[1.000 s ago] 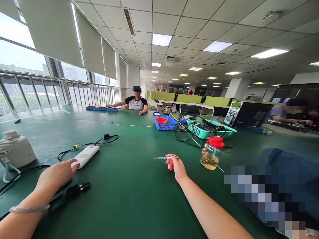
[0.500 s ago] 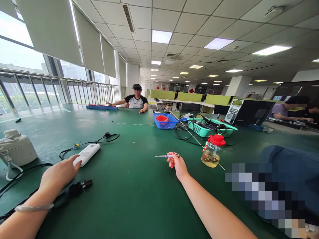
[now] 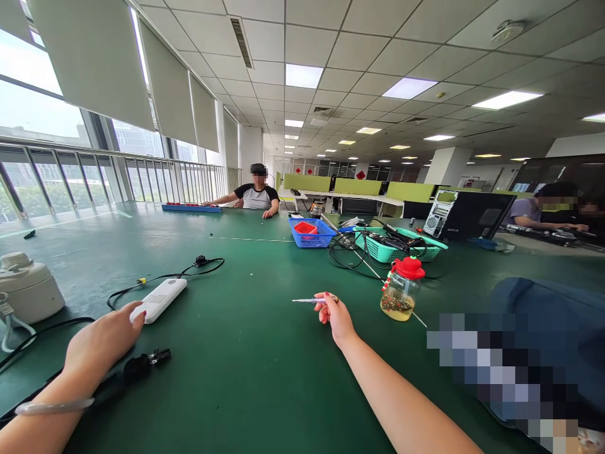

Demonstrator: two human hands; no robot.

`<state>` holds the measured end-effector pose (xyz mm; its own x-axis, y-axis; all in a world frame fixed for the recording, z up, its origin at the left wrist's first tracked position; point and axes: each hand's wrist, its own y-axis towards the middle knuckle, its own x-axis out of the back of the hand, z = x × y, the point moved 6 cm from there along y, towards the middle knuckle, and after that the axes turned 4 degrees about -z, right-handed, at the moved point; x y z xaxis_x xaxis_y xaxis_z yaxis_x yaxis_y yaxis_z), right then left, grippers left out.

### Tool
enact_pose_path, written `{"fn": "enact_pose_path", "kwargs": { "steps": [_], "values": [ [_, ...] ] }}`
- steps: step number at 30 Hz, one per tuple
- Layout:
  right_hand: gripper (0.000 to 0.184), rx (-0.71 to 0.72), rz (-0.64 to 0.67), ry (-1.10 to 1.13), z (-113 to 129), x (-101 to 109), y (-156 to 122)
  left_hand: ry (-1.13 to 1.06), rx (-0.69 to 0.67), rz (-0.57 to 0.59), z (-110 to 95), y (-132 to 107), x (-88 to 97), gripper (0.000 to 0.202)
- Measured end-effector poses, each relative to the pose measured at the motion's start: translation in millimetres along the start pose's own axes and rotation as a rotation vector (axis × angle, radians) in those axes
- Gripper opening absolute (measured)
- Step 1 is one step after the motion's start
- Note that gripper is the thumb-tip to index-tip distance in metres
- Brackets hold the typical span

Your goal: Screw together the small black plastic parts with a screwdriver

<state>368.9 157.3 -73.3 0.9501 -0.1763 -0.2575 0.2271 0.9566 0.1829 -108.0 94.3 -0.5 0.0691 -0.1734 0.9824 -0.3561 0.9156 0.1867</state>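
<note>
My left hand [image 3: 101,334] is closed over the near end of a white power strip [image 3: 163,301], with the thumb along its right side. A black cord loops away from the strip's far end. Under and beside my left wrist lies a black plug [image 3: 149,362] on its cable. My right hand [image 3: 334,315] pinches a slim screwdriver [image 3: 307,301] above the green tabletop [image 3: 255,378]. Its thin metal shaft points left, and its handle is partly hidden by my fingers.
To the right stands a red-lidded jar [image 3: 401,293]. Behind it are a teal basket [image 3: 380,252] of cables and a blue basket [image 3: 309,239]. A white appliance [image 3: 28,287] is at far left, dark fabric [image 3: 543,315] at right. A person [image 3: 258,195] sits across the table.
The view has shifted slightly, so the table items sit a little further left and lower. Both hands keep their hold, on the power strip and the screwdriver.
</note>
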Motion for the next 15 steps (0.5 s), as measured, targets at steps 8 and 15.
{"fn": "enact_pose_path", "kwargs": {
  "steps": [8, 15],
  "values": [
    [0.049, -0.005, 0.002, -0.002, 0.7, 0.2, -0.7, -0.031, 0.073, -0.053, 3.3, 0.8, 4.8, 0.063],
    [0.05, -0.004, 0.0, 0.006, 1.5, -0.6, -0.3, -0.008, -0.005, -0.038, 2.5, 4.3, -1.1, 0.06]
  ]
}}
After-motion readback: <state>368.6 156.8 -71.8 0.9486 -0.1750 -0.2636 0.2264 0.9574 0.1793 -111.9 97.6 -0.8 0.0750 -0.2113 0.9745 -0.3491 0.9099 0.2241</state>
